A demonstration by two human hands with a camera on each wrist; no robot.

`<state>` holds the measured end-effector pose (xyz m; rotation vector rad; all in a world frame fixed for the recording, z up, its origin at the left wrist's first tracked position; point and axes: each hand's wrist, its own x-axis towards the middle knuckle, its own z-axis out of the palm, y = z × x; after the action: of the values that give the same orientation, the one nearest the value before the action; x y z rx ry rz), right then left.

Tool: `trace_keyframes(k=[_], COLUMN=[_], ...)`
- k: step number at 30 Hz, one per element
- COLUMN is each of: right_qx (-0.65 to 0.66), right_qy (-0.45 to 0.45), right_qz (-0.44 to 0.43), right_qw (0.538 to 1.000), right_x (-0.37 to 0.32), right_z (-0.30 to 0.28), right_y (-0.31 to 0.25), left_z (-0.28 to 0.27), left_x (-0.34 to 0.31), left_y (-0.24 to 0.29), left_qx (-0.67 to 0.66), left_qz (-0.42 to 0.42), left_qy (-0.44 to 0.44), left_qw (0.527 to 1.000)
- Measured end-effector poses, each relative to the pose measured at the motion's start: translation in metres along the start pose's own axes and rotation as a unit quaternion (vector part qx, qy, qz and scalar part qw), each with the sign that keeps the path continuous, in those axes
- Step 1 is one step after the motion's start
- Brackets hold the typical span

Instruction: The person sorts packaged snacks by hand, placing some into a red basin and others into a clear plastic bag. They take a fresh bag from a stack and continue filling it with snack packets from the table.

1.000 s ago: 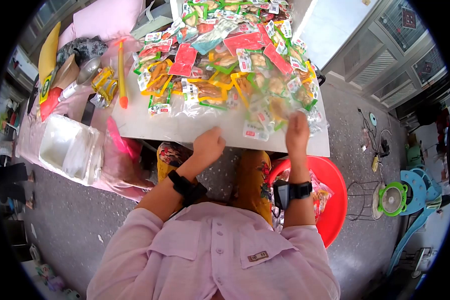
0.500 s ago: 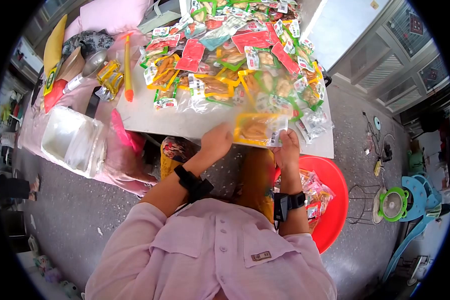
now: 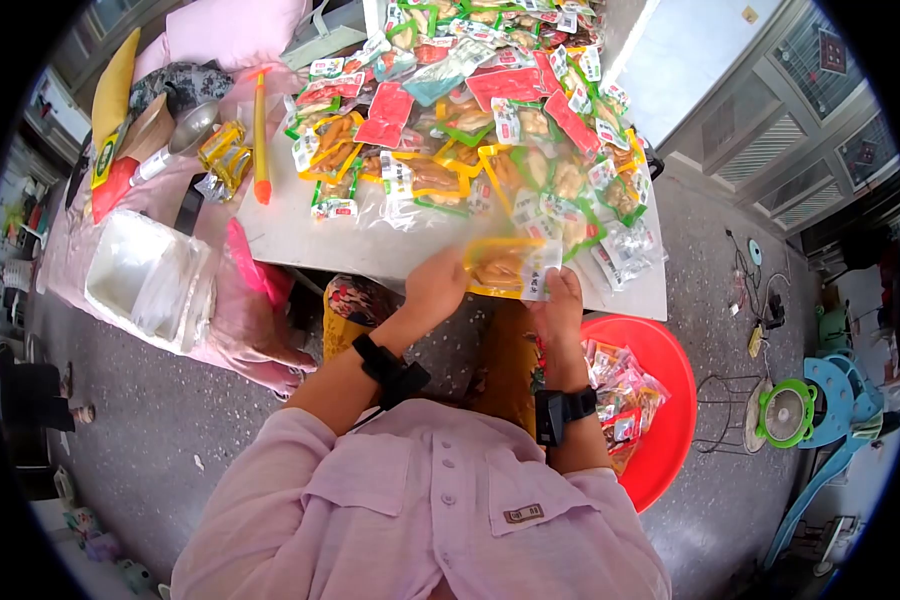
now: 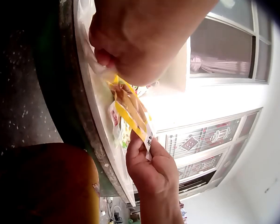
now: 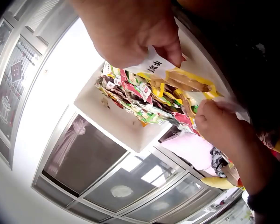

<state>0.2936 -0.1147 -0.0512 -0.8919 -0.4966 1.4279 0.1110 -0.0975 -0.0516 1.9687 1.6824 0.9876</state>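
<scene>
A clear packet with a yellow border (image 3: 505, 268) and brown food inside is held level at the table's front edge. My right hand (image 3: 560, 305) pinches its white labelled end between thumb and fingers. At the packet's other end is my left hand (image 3: 436, 288), its fingers curled; in the right wrist view the left hand (image 5: 219, 123) grips clear film there. Behind the hands, many similar packets (image 3: 425, 178) are heaped on the table (image 3: 320, 242), several with green, yellow or red parts.
A red tub (image 3: 670, 400) holding packets stands on the floor at the right. At the left are a white foam box (image 3: 120, 280), a pink cloth, a metal bowl (image 3: 194, 128) and a long yellow-orange object (image 3: 261, 140). A green fan (image 3: 786, 410) is farther right.
The yellow-bordered packet has come to the table's front edge, between the hands. My right hand has moved down and left from the heap; my left hand has shifted slightly right to the packet.
</scene>
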Motion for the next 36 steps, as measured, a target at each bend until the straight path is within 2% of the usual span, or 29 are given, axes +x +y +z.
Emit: trace_keyframes(k=[7, 10, 14, 16, 18, 19, 21, 22, 24, 25, 28, 30, 31, 33, 34, 36], right_qx=[0.021, 0.025, 0.032, -0.127, -0.254, -0.250, -0.242, -0.151, 0.034, 0.070, 0.146, 0.158, 0.059, -0.138, -0.211, -0.251], right_qy=[0.049, 0.061, 0.077, 0.066, 0.037, 0.036, 0.033, 0.012, -0.029, -0.015, 0.012, 0.011, 0.014, 0.020, -0.018, -0.021], right_qz=[-0.044, -0.058, -0.053, 0.016, 0.065, 0.066, 0.068, 0.076, 0.089, 0.109, 0.150, 0.153, 0.135, 0.094, 0.036, 0.033], right_qw=[0.998, 0.996, 0.995, 0.990, 0.964, 0.965, 0.967, 0.986, 0.995, 0.991, 0.978, 0.975, 0.989, 0.986, 0.977, 0.967], right_x=[-0.001, -0.006, -0.008, -0.013, -0.014, -0.013, -0.010, -0.009, -0.006, -0.005, -0.007, -0.013, -0.016, -0.020, -0.020, -0.020], right_z=[0.016, 0.023, 0.031, 0.034, 0.031, 0.029, 0.025, 0.023, 0.019, 0.017, 0.022, 0.031, 0.035, 0.040, 0.039, 0.038], right_y=[0.012, 0.018, 0.033, 0.026, 0.024, 0.021, 0.015, 0.013, 0.011, 0.015, 0.026, 0.029, 0.029, 0.029, 0.033, 0.037], left_z=[-0.011, -0.007, -0.005, -0.008, -0.012, -0.013, -0.015, -0.017, -0.022, -0.024, -0.017, -0.015, -0.016, -0.018, -0.020, -0.020], left_x=[0.002, 0.000, -0.003, -0.003, -0.002, -0.001, -0.002, -0.004, -0.006, -0.007, -0.007, -0.003, -0.002, -0.003, -0.005, -0.007], left_y=[0.001, -0.002, 0.005, 0.009, 0.010, 0.010, 0.006, 0.004, 0.000, -0.002, -0.013, -0.018, -0.018, -0.012, -0.007, 0.001], left_qx=[0.056, 0.042, 0.006, -0.015, 0.004, 0.014, 0.028, 0.035, 0.036, 0.036, -0.021, -0.085, -0.117, -0.062, -0.034, -0.020], left_qz=[0.036, 0.003, 0.031, 0.070, 0.055, 0.049, 0.092, 0.113, 0.077, 0.058, 0.065, -0.005, -0.040, 0.019, 0.049, 0.078], left_qy=[0.001, -0.015, 0.007, 0.025, -0.011, -0.030, 0.021, 0.046, 0.016, 0.001, 0.076, 0.046, 0.032, 0.015, 0.005, 0.022], left_qw=[0.998, 0.999, 0.999, 0.997, 0.998, 0.998, 0.995, 0.992, 0.996, 0.998, 0.995, 0.995, 0.992, 0.998, 0.998, 0.996])
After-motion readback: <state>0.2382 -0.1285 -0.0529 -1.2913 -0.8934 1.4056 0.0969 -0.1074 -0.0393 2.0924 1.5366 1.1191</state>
